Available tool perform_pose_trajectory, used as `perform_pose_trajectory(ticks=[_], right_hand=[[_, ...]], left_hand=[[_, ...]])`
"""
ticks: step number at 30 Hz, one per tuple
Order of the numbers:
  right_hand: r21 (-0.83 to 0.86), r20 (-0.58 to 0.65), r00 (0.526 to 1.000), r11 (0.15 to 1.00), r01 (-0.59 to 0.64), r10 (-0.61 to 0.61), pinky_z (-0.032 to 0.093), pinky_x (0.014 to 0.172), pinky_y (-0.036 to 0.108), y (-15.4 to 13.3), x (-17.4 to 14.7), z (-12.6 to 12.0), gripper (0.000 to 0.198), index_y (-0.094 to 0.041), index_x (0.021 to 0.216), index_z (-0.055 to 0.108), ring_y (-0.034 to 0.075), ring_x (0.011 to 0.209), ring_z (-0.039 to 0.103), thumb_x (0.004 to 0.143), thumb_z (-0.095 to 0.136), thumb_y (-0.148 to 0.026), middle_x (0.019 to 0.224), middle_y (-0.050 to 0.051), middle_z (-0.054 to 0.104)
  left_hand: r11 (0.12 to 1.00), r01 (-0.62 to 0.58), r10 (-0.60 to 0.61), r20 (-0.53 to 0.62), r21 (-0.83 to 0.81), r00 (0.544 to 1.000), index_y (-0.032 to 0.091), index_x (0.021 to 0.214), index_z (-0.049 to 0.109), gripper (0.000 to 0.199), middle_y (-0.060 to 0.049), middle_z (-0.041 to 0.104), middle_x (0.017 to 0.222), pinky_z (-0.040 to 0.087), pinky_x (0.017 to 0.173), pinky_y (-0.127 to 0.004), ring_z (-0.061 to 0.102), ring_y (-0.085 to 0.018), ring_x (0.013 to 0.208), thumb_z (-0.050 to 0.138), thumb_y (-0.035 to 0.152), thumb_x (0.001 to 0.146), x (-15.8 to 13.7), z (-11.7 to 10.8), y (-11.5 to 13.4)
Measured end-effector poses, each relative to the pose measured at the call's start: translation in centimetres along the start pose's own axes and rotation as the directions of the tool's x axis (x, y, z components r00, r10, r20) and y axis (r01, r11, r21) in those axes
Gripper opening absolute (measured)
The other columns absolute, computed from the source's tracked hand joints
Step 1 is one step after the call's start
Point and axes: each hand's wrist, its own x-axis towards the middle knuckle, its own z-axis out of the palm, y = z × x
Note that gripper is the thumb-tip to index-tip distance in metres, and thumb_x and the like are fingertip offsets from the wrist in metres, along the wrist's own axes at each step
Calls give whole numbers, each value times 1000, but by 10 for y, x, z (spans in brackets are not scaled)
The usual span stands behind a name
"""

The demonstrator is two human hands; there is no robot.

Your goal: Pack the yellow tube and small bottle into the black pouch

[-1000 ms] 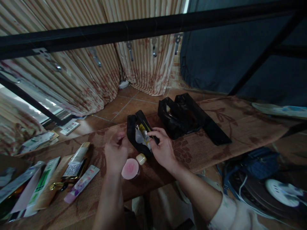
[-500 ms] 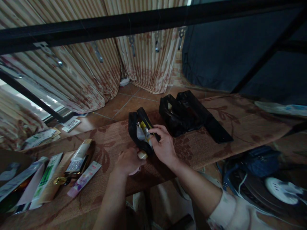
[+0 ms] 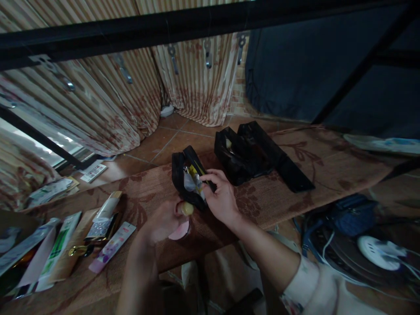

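Note:
A small black pouch point(image 3: 177, 173) stands unzipped on the patterned brown cloth point(image 3: 149, 186). Inside it show a clear plastic item point(image 3: 189, 181) and something yellow point(image 3: 197, 170). My right hand point(image 3: 223, 197) grips the pouch's right side, fingertips reaching over into the opening. My left hand point(image 3: 164, 221), just in front of the pouch, is closed on a small item with a rounded pale-yellow end point(image 3: 187, 208); the rest of it is hidden by my fingers. Below that hand lies a round pink object point(image 3: 179, 231), partly covered.
Cosmetic tubes point(image 3: 62, 245), a glittery bottle point(image 3: 100, 223) and a pink-purple tube point(image 3: 112, 247) lie left. A larger open black case point(image 3: 249, 153) stands right of the pouch. A dark metal bar point(image 3: 131, 39) crosses above. A blue bag point(image 3: 354, 216) and white power strip point(image 3: 377, 253) are lower right.
My left hand has moved slightly left, away from the pouch, with the yellow-ended item, uncovering more of the pink object. My right hand keeps its place on the pouch.

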Motion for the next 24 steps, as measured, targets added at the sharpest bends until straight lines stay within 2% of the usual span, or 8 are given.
perform_pose_trajectory(ticks=[3, 13, 20, 24], right_hand=[[-8, 7, 1000, 1000, 1, -1, 47, 96, 35, 1, 0, 1, 23, -24, 93, 71, 19, 106, 61, 79, 56, -12, 112, 6, 61], [11, 3, 1000, 1000, 2, -2, 47, 96, 35, 1, -1, 4, 23, -22, 93, 71, 20, 106, 60, 79, 56, -11, 112, 6, 61], [13, -2, 1000, 1000, 16, -16, 47, 95, 35, 2, -2, 3, 23, -22, 93, 71, 20, 105, 61, 79, 56, -12, 111, 7, 62], [18, -4, 1000, 1000, 22, -22, 48, 94, 36, 2, -2, 4, 22, -23, 93, 71, 20, 104, 61, 79, 56, -13, 111, 6, 62]], left_hand=[[997, -35, 44, 121, -71, 992, 22, 91, 68, 31, -2, 69, 82, 49, 76, -32, 64, -23, 83, 68, 16, 60, 1, -7, -3], [987, -69, 81, 78, -147, 994, 20, 100, 54, 33, 1, 56, 85, 44, 65, -24, 53, -14, 73, 67, 21, 69, -5, -20, 7], [979, -184, 185, 6, -84, 983, 22, 113, 56, 41, -1, 59, 97, 44, 71, -26, 54, -15, 80, 64, 17, 73, -6, -22, 5], [973, -225, 224, -22, -50, 974, 22, 108, 59, 33, -1, 60, 95, 44, 73, -26, 56, -15, 82, 62, 17, 75, -5, -21, 4]])
